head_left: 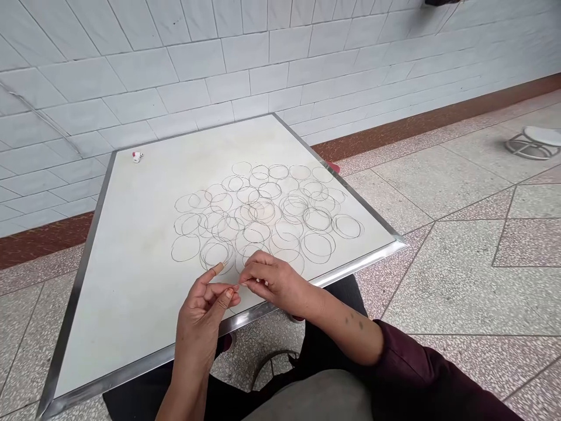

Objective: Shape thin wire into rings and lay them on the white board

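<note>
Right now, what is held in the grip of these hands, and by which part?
Probably a fine wire, pinched between the fingertips of the left hand and right hand; it is too thin to tell which part.

Your maroon sleeve (421,368) reaches over a speckled pinkish terrazzo floor (438,280) set with pale grey slabs. Thin dark wire rings (258,228) overlap on your white tabletop (114,280), before white wall tiles (175,76) above a reddish-brown skirting band (421,120).

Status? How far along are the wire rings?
Done: dozens of thin wire rings lie overlapping on the white table top. In hand: the left hand and right hand pinch what looks like a fine wire end. Left: can't tell; nothing shows a target count.
</note>
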The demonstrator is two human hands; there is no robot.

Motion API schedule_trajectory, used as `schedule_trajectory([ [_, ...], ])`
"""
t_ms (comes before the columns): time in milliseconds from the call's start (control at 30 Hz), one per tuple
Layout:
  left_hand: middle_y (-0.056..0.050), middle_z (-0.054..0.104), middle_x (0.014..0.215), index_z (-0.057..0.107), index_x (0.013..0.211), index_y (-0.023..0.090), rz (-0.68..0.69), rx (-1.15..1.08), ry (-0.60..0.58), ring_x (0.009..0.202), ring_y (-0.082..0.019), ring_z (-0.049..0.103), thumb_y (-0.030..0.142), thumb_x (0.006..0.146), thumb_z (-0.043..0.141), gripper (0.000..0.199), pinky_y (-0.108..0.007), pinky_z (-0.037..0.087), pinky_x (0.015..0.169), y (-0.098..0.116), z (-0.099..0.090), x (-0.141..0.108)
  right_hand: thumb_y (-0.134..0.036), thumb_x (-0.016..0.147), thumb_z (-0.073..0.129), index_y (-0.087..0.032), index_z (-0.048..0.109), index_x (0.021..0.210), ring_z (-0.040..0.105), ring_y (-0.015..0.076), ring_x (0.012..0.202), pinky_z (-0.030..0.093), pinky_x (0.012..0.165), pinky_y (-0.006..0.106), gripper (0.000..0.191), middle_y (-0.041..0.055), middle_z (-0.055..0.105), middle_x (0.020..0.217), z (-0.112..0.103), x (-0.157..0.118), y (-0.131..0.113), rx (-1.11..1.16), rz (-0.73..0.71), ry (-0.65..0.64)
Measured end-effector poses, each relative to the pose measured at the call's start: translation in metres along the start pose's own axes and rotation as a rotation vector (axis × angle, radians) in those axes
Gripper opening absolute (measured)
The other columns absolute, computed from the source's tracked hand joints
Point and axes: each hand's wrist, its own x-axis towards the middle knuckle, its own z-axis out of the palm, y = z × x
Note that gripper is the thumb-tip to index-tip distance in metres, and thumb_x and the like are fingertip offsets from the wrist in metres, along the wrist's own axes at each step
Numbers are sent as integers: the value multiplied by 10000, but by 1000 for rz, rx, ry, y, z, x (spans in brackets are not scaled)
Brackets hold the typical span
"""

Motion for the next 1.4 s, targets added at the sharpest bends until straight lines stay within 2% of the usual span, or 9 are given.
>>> schedule_trajectory([
  [267,-14,735,810,616,1277,192,14,3,75,817,-215,711,396,735,816,613,-393,593,815,2,5,-3,-230,990,551,-208,649,1080,597,184,889,523,766,310,135,71,636,940,1,-1,3,-26,-47,79],
  [567,-11,736,811,633,1215,165,10,-4,57,747,-174,691,391,735,820,563,-352,606,777,1,6,-4,-228,1001,539,-197,671,1003,600,174,878,527,756,288,136,61,628,898,3,0,0,-44,-71,70],
  [867,-12,736,855,626,1255,189,20,-15,62,781,-175,689,380,723,825,599,-354,603,795,3,7,-4,-206,999,525,-201,644,971,591,170,864,529,747,290,122,52,611,887,6,0,0,-68,-69,99],
  [1033,-4,710,823,633,1238,180,2,-44,56,761,-169,669,368,701,832,603,-345,607,744,5,11,-3,-190,992,530,-197,629,967,577,165,851,525,735,282,102,49,597,885,8,-1,-1,-90,-58,97],
  [1167,29,666,744,632,1218,174,0,-55,68,696,-142,628,345,687,828,592,-322,596,714,5,15,1,-145,978,527,-191,631,943,551,169,863,509,748,290,119,55,600,902,10,1,-4,-200,-85,74],
  [1300,47,640,705,624,1228,179,19,-7,81,673,-138,614,314,686,813,590,-321,583,721,3,14,4,-46,945,477,-170,625,862,479,171,787,468,700,293,210,58,596,866,10,5,-11,-398,-170,47],
  [1400,56,641,709,605,1261,200,41,38,72,645,-131,622,310,705,800,600,-319,567,736,1,11,5,-34,946,476,-163,622,893,466,172,783,454,704,295,201,52,597,848,10,8,-14,-435,-210,3],
])
